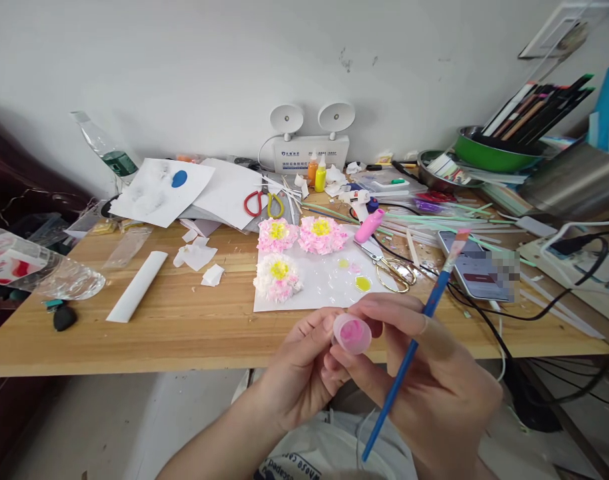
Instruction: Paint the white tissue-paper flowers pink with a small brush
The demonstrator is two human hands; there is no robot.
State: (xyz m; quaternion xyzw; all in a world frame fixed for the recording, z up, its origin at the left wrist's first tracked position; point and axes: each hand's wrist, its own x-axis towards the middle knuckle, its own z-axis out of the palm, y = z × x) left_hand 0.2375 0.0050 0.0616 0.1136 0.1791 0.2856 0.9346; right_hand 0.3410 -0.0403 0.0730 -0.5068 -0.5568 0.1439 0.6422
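My left hand point(309, 353) is closed around a small translucent cup point(365, 337) whose inside is coated with pink paint. The cup is tilted, its mouth facing me. My right hand point(424, 373) has a blue paintbrush point(401, 373) tucked between its fingers, pink-tipped bristles upward, while its thumb and fingertips also touch the cup. Just beyond my hands lies a white sheet point(324, 297) with a yellow paint puddle point(363, 284) and fainter smears. On the sheet are a white-and-pink paper flower point(279, 277) and two pink ones with yellow centres, one of them at the back right point(323, 235).
A pink paint bottle point(368, 225) and gold-handled scissors point(392, 270) lie at the sheet's right edge. Farther right are a phone point(477, 267) and black cables. Yellow point(320, 177) and orange paint bottles stand at the back. A rolled white paper point(137, 287) lies left.
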